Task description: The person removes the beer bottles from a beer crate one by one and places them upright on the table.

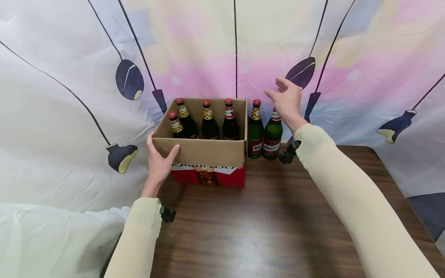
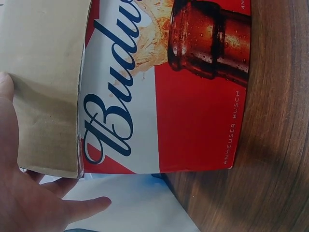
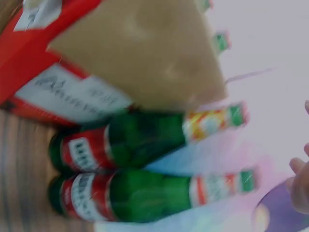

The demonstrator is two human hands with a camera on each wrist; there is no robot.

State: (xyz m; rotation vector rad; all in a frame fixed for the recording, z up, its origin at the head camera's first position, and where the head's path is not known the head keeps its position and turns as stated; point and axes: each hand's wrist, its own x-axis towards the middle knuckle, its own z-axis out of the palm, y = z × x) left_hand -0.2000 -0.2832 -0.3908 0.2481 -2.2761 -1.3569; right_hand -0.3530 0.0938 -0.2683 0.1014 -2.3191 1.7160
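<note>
A red-and-white Budweiser cardboard box [image 1: 208, 177] stands on the wooden table with its top flaps folded out. Several dark beer bottles [image 1: 210, 125] with red caps stand upright inside; their bases are hidden by the front flap [image 1: 201, 150]. My left hand [image 1: 160, 164] grips the box's front left corner, thumb on the flap and fingers round the side. Two green beer bottles [image 1: 255, 131] [image 3: 145, 193] stand upright beside the box's right wall, close together. Above and slightly right of them my right hand [image 1: 287, 101] hovers, holding nothing, its fingers loosely bent and apart from the caps.
The brown table [image 1: 240, 227] runs toward me and to the right of the bottles. Behind the box hangs a pale printed cloth [image 1: 208, 50] with dark bulb-like shapes. White fabric [image 1: 59, 239] lies at the lower left.
</note>
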